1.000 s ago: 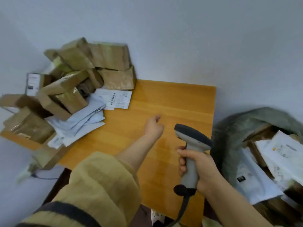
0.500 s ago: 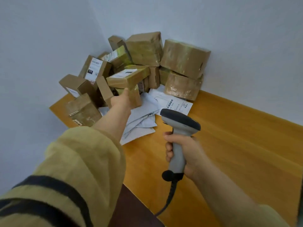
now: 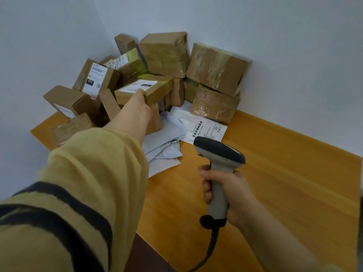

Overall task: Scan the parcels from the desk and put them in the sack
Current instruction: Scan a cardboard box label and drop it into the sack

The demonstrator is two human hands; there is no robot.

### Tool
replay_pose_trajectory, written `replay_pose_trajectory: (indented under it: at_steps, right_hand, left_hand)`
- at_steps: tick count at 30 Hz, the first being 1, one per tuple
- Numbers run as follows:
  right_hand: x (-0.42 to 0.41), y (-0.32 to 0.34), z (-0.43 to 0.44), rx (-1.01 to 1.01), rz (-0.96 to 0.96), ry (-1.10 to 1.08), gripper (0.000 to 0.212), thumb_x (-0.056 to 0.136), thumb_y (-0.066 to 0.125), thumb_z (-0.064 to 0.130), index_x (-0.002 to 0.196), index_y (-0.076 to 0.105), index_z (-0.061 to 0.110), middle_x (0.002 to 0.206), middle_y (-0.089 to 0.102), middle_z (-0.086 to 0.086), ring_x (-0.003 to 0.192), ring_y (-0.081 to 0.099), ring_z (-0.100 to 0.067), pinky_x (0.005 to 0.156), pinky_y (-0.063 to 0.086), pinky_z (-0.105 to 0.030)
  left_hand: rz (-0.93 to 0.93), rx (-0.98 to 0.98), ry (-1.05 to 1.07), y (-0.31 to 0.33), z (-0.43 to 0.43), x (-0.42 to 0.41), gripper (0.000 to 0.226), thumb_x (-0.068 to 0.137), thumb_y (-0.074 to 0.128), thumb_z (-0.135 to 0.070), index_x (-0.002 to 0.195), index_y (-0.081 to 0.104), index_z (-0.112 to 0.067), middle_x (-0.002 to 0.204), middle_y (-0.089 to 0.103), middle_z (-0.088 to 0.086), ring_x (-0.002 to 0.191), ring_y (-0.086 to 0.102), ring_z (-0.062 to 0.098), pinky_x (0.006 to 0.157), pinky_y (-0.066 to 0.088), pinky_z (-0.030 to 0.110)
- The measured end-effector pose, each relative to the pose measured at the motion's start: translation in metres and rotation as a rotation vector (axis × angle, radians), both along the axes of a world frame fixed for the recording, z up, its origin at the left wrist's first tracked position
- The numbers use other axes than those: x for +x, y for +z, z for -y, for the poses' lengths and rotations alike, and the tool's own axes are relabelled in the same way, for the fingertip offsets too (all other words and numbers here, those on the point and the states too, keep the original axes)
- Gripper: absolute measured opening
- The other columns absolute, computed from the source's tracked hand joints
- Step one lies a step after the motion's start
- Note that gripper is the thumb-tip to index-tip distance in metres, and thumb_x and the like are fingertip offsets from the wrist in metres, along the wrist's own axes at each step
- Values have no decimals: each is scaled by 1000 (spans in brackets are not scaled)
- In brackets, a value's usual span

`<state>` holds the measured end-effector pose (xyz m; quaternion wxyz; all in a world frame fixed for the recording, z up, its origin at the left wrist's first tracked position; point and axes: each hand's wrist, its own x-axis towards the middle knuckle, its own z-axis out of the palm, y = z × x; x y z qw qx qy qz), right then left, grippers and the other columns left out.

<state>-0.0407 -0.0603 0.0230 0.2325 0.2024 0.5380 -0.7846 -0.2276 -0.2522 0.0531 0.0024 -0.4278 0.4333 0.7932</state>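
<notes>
Far L, past the yellow striped sleeve (image 3: 88,183): a low taped box (image 3: 70,126) at the desk edge, a brown box (image 3: 64,100) behind it, and an upright box w/ a white "010" label (image 3: 96,79) in the wall corner.

Left hand (image 3: 135,112) is stretched into the pile, grasping the labelled box (image 3: 146,89). Thumb is on the box's top edge by the white label; fingers are underneath, not visible. That box sits tilted on other cartons, mid-pile.

Just R of and below the left hand, white mailers (image 3: 167,138) lie fanned flat on the desk (image 3: 284,173). A printed bag (image 3: 208,130) is the one nearest the scanner.

Behind those, against the wall, are two big taped cartons: upper carton (image 3: 218,67) on lower carton (image 3: 214,107), w/ a square carton (image 3: 165,54) to their L.

Right hand (image 3: 229,195), nearer the body and well apart from the pile, is clenched round the grip of the scanner (image 3: 220,163). Scanner head points twd the mailers. Dark cable (image 3: 212,244) hangs from the handle base, below the right hand.
</notes>
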Motion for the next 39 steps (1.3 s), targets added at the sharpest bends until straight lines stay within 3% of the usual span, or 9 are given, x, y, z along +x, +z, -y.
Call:
replay_pose_trajectory:
  at_steps: [2, 5, 10, 15, 19, 22, 30, 36, 39]
  right_hand:
    - [5, 3, -8, 6, -5, -12, 2, 81, 66, 0, 80, 65, 1, 52, 51, -10, 40, 42, -18, 44, 39, -26]
    - [14, 9, -24, 25, -10, -33, 3, 81, 66, -1, 80, 65, 1, 52, 52, -10, 39, 43, -18, 44, 39, -25]
    - [35, 17, -52, 47, -21, -73, 3, 82, 66, 0, 82, 64, 1, 53, 52, -9, 40, 44, -18, 44, 40, -25]
    - [70, 24, -82, 118, -103, -45, 5, 83, 65, -1, 79, 63, 2, 53, 52, -10, 42, 44, -19, 44, 40, -26]
    - [104, 34, -112, 222, -193, 23, 6, 81, 68, -1, 82, 62, 1, 54, 51, -9, 43, 44, -19, 43, 41, -28]
    - [131, 43, -135, 298, -229, 63, 10, 79, 70, -1, 84, 62, 1, 56, 52, -10, 42, 45, -16, 43, 41, -27]
    - [192, 54, -197, 481, -264, 43, 9, 80, 70, 1, 80, 61, 1, 52, 54, -4, 41, 48, -10, 45, 44, -25]
    - [220, 63, -231, 519, -321, -31, 14, 80, 70, 0, 72, 60, 5, 47, 52, -1, 40, 47, -10, 45, 44, -25]
    - [228, 66, -241, 529, -332, -46, 17, 80, 70, 0, 69, 60, 8, 46, 53, 1, 39, 47, -8, 45, 44, -24]
  left_hand:
    - [-61, -27, 24, -9, 1, 8, 24, 89, 64, -26, 107, 62, -10, 95, 64, 5, 71, 57, 16, 44, 46, 20]
    - [-89, -127, -45, -29, -4, 39, 47, 79, 74, -19, 121, 57, -6, 104, 65, 9, 79, 65, 17, 52, 55, 22]
    - [-40, -153, -323, -39, -38, 113, 13, 80, 72, -10, 87, 62, -4, 91, 61, 12, 85, 62, 20, 86, 56, 30]
    - [-38, -455, -497, -23, -55, 153, 8, 80, 71, -6, 82, 65, -2, 90, 64, 13, 76, 60, 19, 78, 57, 25]
    - [-51, -867, -706, 1, -72, 174, 23, 76, 78, -15, 91, 72, 2, 87, 67, 8, 67, 57, 14, 69, 54, 26]
    - [-87, -1015, -806, 20, -93, 188, 27, 76, 79, -19, 92, 73, 2, 91, 69, 9, 66, 57, 12, 69, 52, 28]
    - [-173, -1139, -971, 57, -154, 215, 38, 73, 81, -26, 104, 72, -7, 89, 70, 3, 77, 62, 13, 87, 55, 33]
    - [-240, -1204, -1069, 72, -190, 229, 41, 76, 79, -20, 114, 69, -9, 86, 63, -6, 77, 57, 4, 61, 40, 11]
    - [-258, -1218, -1097, 74, -204, 233, 41, 76, 79, -18, 114, 68, -7, 90, 65, -2, 79, 56, 5, 70, 40, 16]
